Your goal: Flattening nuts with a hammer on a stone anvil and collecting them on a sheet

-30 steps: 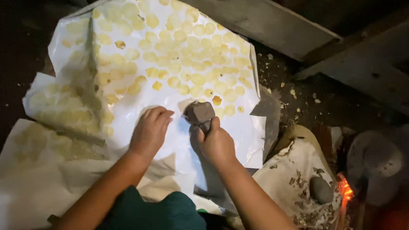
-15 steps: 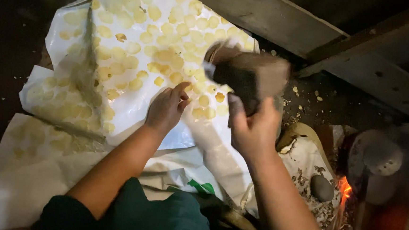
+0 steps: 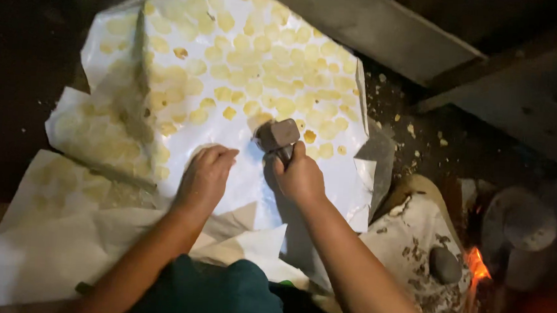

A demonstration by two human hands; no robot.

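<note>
Mallet [image 3: 278, 135]: dark blocky head, short handle, down on the white sheet [image 3: 238, 186] near its middle. Right hand [image 3: 300, 176] fingers clenched round the handle just near of the head. Left hand [image 3: 205, 179] just left of it, palm down, fingers curled and pressing on a pale flat piece [image 3: 200, 150] at the fingertips; most of that piece is hidden under the hand. Sheet is glossy, crinkled plastic or paper, spread on the floor, covered on its far half with rows of thin yellow round discs [image 3: 277, 66], some overlapping. More discs on a folded flap [image 3: 93, 132] at left, dim there. Plain white sheets [image 3: 47, 252] lie near-left, partly cut off. Right: a pale cloth [image 3: 408, 242] littered with brown scraps, a dark rounded stone [image 3: 444, 264] on it, small orange flame [image 3: 478, 265] just beside. Far right, grey rounded shapes, too dark to tell. Grey planks [image 3: 377, 21] at far edge.
</note>
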